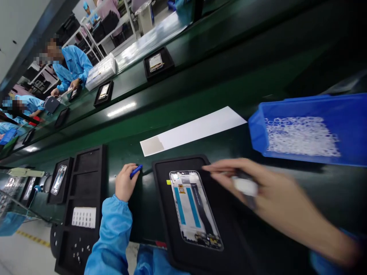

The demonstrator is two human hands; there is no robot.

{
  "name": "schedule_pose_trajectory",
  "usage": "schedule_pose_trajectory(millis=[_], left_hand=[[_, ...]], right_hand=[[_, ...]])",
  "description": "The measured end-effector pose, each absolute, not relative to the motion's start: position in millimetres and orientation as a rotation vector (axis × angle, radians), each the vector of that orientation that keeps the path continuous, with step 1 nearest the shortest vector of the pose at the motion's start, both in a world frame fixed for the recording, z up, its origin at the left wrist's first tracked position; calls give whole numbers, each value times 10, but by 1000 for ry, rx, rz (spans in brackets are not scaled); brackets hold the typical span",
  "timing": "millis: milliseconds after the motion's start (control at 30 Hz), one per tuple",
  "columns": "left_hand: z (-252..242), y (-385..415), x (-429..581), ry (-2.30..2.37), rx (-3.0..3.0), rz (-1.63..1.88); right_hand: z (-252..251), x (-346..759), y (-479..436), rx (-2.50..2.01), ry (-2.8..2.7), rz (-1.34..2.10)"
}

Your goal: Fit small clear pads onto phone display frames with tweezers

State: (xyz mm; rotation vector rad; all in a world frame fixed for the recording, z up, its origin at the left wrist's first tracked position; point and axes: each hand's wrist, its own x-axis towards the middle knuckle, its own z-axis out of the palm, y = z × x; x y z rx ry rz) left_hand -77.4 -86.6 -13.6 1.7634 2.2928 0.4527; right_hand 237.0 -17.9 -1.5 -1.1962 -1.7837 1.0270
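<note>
My left hand [125,183] is closed around a short blue stick-like object [135,172], left of a black tray. On that black tray [168,236] lies an open phone frame [187,214] with two blue adhesive strips, a dark flex cable and a yellow tab at its upper left edge. My right hand [258,189], smeared by motion, is over the tray's right side, its fingers pinched. It grips a slim dark tool with a thick white part [246,186]; the tool's exact kind is unclear. Its dark tip is near the phone's upper right corner.
A blue bin [352,130] of small white rings stands at right. A white strip [197,128] lies beyond the tray. At left is a compartmented black tray [101,164] with a white card and small pieces. Co-workers in blue [74,61] sit along the line.
</note>
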Motion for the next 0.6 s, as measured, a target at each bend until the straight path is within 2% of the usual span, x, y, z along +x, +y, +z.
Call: schedule_pose_trajectory(millis=[67, 167, 367, 600], left_hand=[[-133, -858, -771, 2230, 1775, 585], [-119, -845, -732, 2196, 1801, 728], [-114, -862, -661, 2118, 1915, 892], [-158, -891, -588, 2056, 2073, 1011]], right_hand=[[40, 2015, -67, -983, -1864, 1257], [108, 1535, 57, -914, -1941, 1397], [45, 973, 130, -967, -2047, 1400], [-74, 887, 97, -948, -1964, 1461]])
